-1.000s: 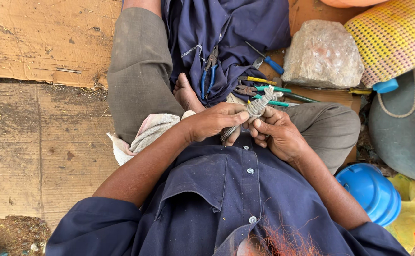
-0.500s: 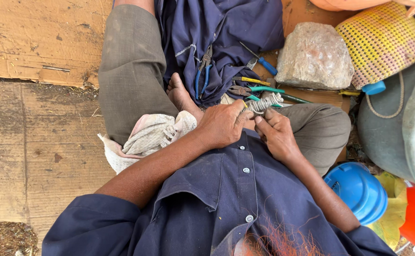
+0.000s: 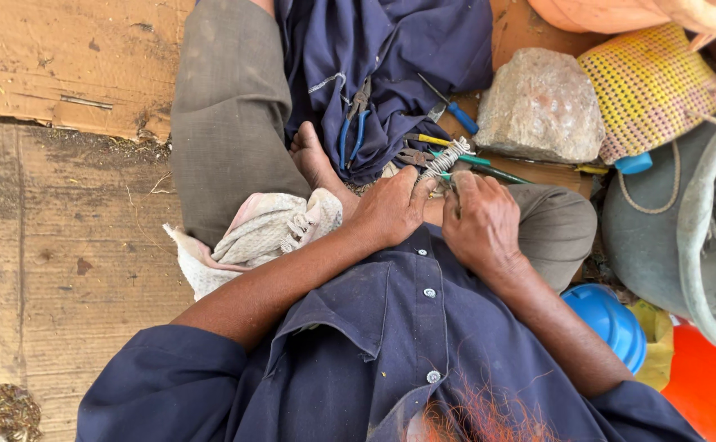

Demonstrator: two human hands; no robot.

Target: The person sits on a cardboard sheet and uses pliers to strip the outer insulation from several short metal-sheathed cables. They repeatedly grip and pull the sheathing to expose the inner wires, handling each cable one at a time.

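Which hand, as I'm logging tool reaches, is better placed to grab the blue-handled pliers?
Probably the left hand: the blue-handled pliers lie just beyond it, while the right hand sits farther off, at the coiled wire.

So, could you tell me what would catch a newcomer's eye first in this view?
Probably the two hands meeting at the centre: the left hand and right hand pinch a small coiled metal spring over the lap. Just above them, blue-handled pliers lie on a dark blue cloth, beside a large rough stone. A bright blue cap-like lid stands out at lower right.
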